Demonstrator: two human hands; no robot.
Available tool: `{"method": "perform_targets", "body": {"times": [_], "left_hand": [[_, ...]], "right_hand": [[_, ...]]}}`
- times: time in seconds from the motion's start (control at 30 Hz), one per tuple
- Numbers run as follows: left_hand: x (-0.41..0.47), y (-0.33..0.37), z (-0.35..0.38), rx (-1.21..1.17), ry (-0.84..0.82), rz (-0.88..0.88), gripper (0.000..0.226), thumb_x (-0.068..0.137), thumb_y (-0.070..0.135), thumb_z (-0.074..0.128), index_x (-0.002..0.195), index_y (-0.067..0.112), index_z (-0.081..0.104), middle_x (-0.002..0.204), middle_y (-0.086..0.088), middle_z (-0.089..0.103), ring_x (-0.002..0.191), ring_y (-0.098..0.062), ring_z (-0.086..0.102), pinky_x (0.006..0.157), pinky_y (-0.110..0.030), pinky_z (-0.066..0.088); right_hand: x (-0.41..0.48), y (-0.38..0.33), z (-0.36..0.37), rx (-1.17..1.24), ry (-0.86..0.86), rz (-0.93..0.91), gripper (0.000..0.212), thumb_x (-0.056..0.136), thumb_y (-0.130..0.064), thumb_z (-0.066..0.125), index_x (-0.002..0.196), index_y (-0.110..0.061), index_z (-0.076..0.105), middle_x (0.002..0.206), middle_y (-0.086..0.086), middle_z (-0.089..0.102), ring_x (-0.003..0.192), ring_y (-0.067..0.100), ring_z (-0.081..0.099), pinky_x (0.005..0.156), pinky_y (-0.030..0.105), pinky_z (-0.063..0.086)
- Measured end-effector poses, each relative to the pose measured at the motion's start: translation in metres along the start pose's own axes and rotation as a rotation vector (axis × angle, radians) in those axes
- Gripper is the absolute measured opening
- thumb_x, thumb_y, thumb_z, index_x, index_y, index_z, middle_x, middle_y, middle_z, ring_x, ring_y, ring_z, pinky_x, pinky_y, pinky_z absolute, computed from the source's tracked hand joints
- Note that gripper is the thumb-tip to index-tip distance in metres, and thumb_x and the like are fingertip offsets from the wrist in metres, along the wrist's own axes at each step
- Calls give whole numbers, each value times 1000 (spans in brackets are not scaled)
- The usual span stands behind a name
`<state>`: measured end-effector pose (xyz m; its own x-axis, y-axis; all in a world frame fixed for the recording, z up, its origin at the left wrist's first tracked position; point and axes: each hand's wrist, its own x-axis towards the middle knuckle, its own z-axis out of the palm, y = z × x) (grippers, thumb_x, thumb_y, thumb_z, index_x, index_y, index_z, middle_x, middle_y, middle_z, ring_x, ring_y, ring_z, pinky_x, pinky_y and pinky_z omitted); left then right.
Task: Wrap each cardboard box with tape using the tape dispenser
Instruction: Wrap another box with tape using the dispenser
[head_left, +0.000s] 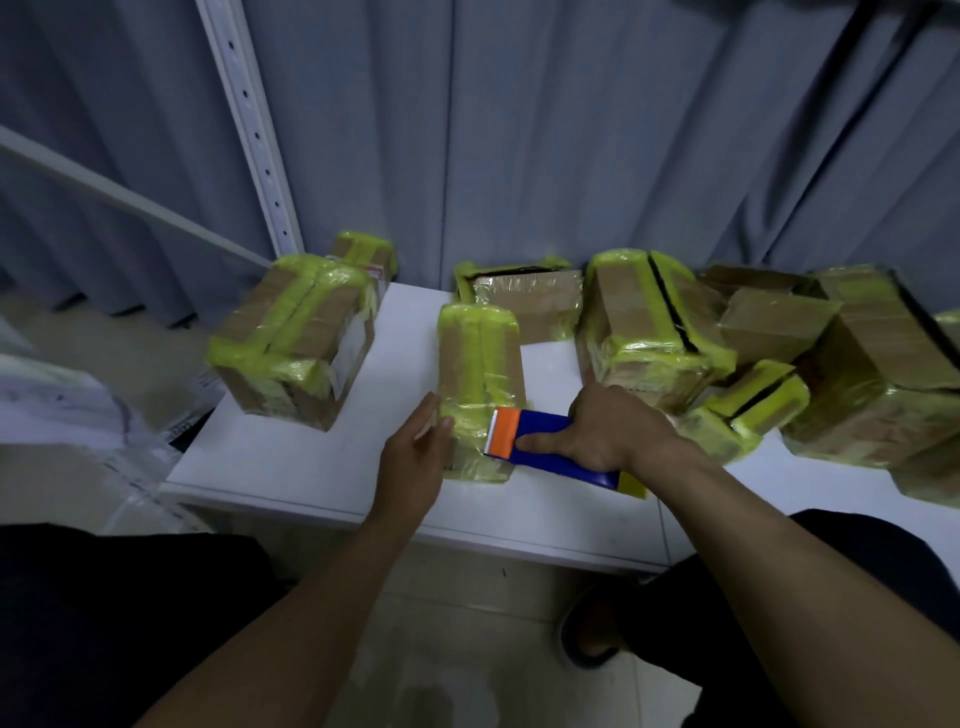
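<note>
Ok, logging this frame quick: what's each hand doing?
Left hand: open, fingers against the middle box.
Right hand: gripping the tape dispenser.

At least eight cardboard boxes (480, 364) sit on the one white surface (291, 467) (the heap at the right is too jumbled for a sure count). One tape dispenser (540, 431). Two hands: one left hand (410, 462), one right hand (613, 426).

Box (480, 358) on table (291, 467) centre; tape dispenser (540, 441) at its right; more boxes (524, 301) behind.
</note>
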<state>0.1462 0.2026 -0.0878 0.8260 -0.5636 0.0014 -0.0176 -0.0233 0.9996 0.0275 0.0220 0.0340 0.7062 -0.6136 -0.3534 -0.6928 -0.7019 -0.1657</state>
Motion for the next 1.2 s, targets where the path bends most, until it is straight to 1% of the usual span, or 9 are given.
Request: {"method": "perform_targets", "body": {"times": [0.1, 0.2, 0.3, 0.37, 0.5, 0.63, 0.9, 1.0, 1.2], "left_hand": [[-11, -2, -15, 199, -80, 106, 48, 102, 33, 50, 147, 37, 36, 150, 20, 37, 118, 11, 54, 92, -17, 53], [-14, -10, -26, 532, -135, 213, 47, 101, 50, 43, 147, 38, 44, 159, 28, 14, 136, -4, 42, 104, -32, 49], [-17, -3, -27, 817, -29, 305, 50, 98, 61, 39, 140, 37, 54, 160, 19, 24, 145, -14, 31, 107, -36, 37], [-14, 1, -28, 918, -1, 527, 45, 94, 57, 53, 129, 31, 66, 152, 8, 45, 143, -20, 37, 105, -35, 37], [-2, -8, -34, 810, -169, 618, 40, 85, 36, 74, 121, 19, 72, 130, 7, 65, 122, -11, 56, 98, -35, 53], [9, -9, -42, 789, -230, 643, 34, 81, 24, 78, 115, 17, 75, 123, 7, 68, 113, 1, 55, 100, -16, 45], [14, -10, -60, 963, -289, 709, 48, 100, 50, 41, 123, 19, 70, 129, 6, 65, 118, -12, 61, 106, -16, 38], [18, -9, -66, 968, -349, 750, 32, 99, 26, 56, 128, 16, 66, 137, 2, 60, 128, -12, 54, 113, -18, 33], [5, 0, -70, 951, -375, 829, 58, 84, -1, 74, 137, 12, 54, 139, -10, 57, 125, -23, 57, 107, -34, 46]], "right_hand": [[-11, -2, 5, 1, 8, -35, 78, 62, -91, 65, 66, -15, 47, 63, 3, 53, 59, 19, 57, 55, 32, 40], [-15, -1, 8, 27, -4, -37, 77, 64, -90, 66, 67, -15, 49, 63, 3, 54, 58, 18, 57, 55, 31, 41], [-15, 0, 9, 36, 3, -49, 76, 63, -89, 67, 68, -15, 52, 64, 3, 56, 59, 18, 59, 55, 31, 42], [-14, 1, 8, 36, 7, -54, 76, 63, -89, 68, 68, -14, 53, 64, 3, 57, 60, 18, 60, 55, 31, 42], [-14, 5, 9, 37, 20, -79, 76, 63, -89, 68, 70, -13, 58, 66, 3, 59, 63, 18, 62, 56, 32, 44], [-20, 7, 12, 64, 46, -105, 75, 64, -87, 69, 75, -13, 65, 70, 3, 63, 67, 18, 65, 62, 33, 51], [-45, 8, 9, 58, 71, -121, 72, 63, -85, 72, 75, -14, 65, 72, 2, 64, 68, 18, 65, 59, 32, 49], [-49, 13, 7, 44, 72, -105, 78, 59, -90, 69, 75, -14, 67, 71, 3, 65, 69, 19, 65, 63, 35, 53], [-51, 11, 3, 33, 82, -107, 79, 56, -91, 69, 74, -14, 65, 70, 3, 62, 68, 19, 64, 62, 37, 52]]}}
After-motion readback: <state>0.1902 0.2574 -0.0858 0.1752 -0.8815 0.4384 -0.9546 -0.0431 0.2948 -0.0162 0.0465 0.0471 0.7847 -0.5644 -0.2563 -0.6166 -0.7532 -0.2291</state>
